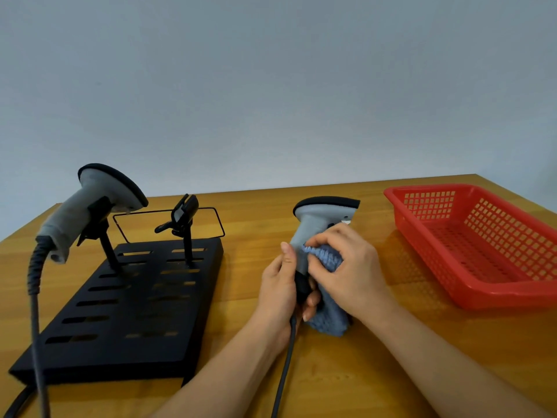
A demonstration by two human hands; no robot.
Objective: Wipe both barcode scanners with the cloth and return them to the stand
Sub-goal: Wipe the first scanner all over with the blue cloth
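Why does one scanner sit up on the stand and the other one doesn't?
The left scanner rests in a holder on the black stand, untouched. The right scanner is off the stand: the left hand grips its handle while the right hand presses the blue cloth on it. Both are grey, black-rimmed and corded.

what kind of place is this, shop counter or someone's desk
Hard to say for sure; probably a plain test or work desk, not a shop counter. A bare wooden table against a blank wall holds only a black scanner stand, two corded barcode scanners and a red basket.
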